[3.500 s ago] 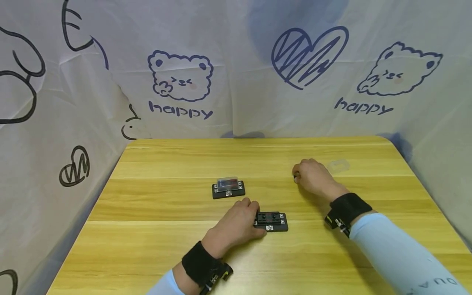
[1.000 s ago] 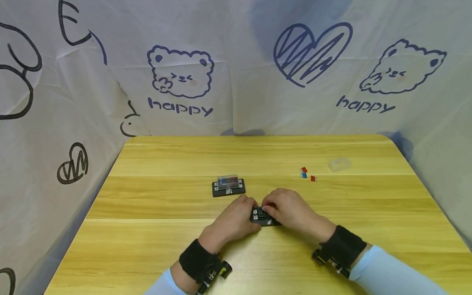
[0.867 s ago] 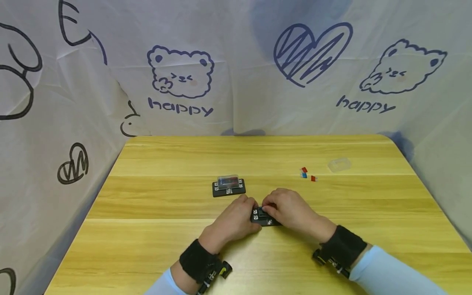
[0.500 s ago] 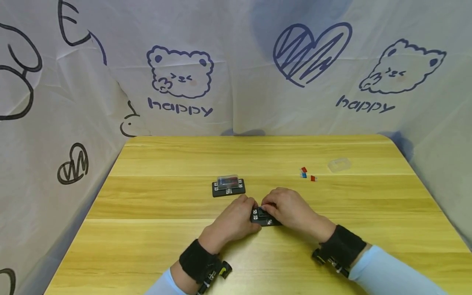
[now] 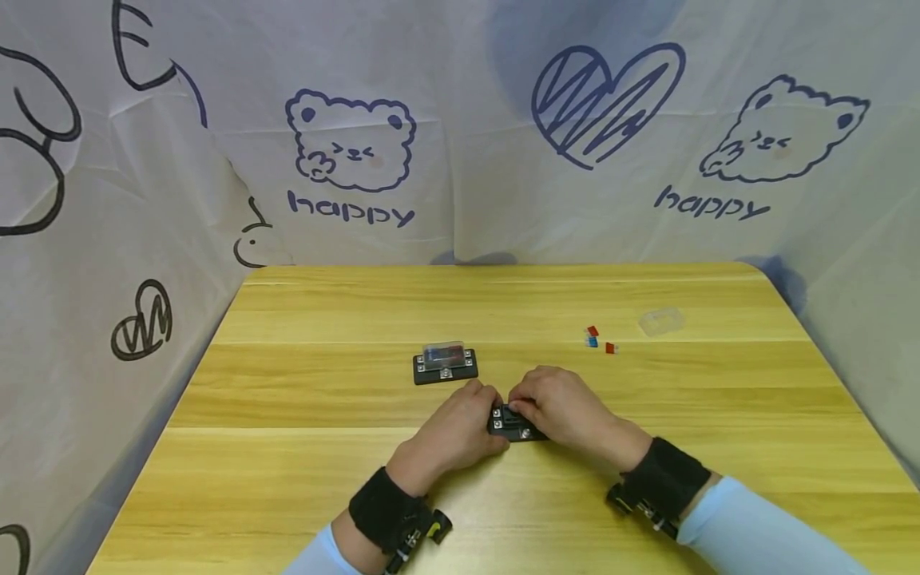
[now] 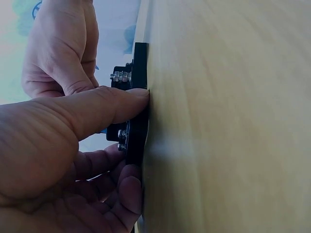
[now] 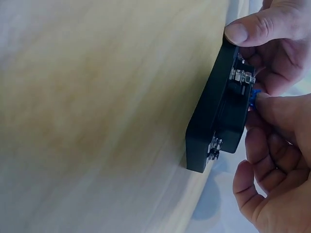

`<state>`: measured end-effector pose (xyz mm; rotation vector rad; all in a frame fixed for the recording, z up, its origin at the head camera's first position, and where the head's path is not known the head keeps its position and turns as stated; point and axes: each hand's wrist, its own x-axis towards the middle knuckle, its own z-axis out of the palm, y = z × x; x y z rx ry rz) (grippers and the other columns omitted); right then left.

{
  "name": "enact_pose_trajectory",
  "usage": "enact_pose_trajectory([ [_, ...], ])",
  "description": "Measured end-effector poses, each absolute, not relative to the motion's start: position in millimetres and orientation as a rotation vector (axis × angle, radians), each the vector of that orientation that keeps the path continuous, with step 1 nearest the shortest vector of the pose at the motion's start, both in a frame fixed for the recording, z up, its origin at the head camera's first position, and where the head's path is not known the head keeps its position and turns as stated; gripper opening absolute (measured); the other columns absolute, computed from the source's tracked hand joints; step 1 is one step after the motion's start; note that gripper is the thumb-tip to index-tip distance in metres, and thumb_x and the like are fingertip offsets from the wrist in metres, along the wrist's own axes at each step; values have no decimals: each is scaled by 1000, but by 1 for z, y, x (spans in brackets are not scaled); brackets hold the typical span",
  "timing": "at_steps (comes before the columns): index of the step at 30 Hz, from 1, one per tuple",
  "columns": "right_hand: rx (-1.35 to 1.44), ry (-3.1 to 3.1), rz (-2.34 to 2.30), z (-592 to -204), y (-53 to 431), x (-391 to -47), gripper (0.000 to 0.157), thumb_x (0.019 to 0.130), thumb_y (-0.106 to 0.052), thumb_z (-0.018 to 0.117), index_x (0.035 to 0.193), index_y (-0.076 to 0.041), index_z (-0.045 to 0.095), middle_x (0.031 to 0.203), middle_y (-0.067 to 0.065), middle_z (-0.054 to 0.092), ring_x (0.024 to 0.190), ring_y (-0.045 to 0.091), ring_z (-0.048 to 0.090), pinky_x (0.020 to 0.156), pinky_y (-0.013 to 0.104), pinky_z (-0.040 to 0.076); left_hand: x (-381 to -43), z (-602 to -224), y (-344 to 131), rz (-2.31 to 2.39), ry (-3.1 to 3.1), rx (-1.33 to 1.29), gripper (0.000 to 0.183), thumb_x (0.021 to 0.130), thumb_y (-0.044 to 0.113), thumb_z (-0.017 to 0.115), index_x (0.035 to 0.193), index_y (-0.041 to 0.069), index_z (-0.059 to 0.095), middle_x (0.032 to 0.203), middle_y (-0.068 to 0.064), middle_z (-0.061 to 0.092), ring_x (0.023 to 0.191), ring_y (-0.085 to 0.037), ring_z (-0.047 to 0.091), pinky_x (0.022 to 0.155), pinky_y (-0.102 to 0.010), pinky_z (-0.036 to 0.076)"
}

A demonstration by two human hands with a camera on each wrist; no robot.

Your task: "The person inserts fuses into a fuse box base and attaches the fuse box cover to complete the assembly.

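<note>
My left hand (image 5: 453, 431) grips the left end of a black fuse block (image 5: 517, 433), thumb along its near edge. The block lies flat on the table, with metal screw terminals (image 7: 240, 76) on its sides. Over its top, my right hand (image 5: 568, 407) pinches a small blue blade fuse (image 7: 253, 98) between thumb and fingers. The fuse sits against the block's top; how deep it goes is hidden by the fingers. Behind the left hand stands a second fuse block (image 5: 446, 375) under a clear cover (image 5: 444, 355).
Two red blade fuses, one nearer the front (image 5: 611, 348), and a blue fuse (image 5: 592, 342) lie loose at the back right. Beyond them rests a loose clear cover (image 5: 661, 321). White cloth walls (image 5: 496, 200) stand behind and beside the wooden table (image 5: 287, 479).
From the back right, my right hand has come to the fuse block, uncovering the loose fuses. The held block has shifted slightly left. Over the last second the hands barely move.
</note>
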<state>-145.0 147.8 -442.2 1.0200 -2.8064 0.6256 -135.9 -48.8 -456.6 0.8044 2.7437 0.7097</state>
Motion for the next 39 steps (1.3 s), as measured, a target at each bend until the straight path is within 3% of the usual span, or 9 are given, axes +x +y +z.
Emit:
enact_pose_trajectory([
  [21,843,-2898,730,-444,156,-150,7,89,-24,69,91,-20,74,85,-8,67,78,8,59,72,34,51,-137,-457,-50,717,2732,789,47,75,31,80,110,8,60,99,-2,53,86,-15,52,80,-32,49],
  [31,333,-3005,638,-440,210,-191,19,95,-18,59,103,-6,71,95,13,71,77,25,63,69,45,52,-136,-457,-50,718,2735,755,53,75,34,79,116,8,60,102,-2,54,90,-16,52,85,-35,49],
  [39,216,-3060,552,-447,243,-210,21,94,-14,58,108,-2,66,93,16,69,68,24,57,58,38,46,-136,-457,-50,721,2733,753,52,75,33,80,116,7,60,101,-2,53,88,-16,52,85,-34,49],
])
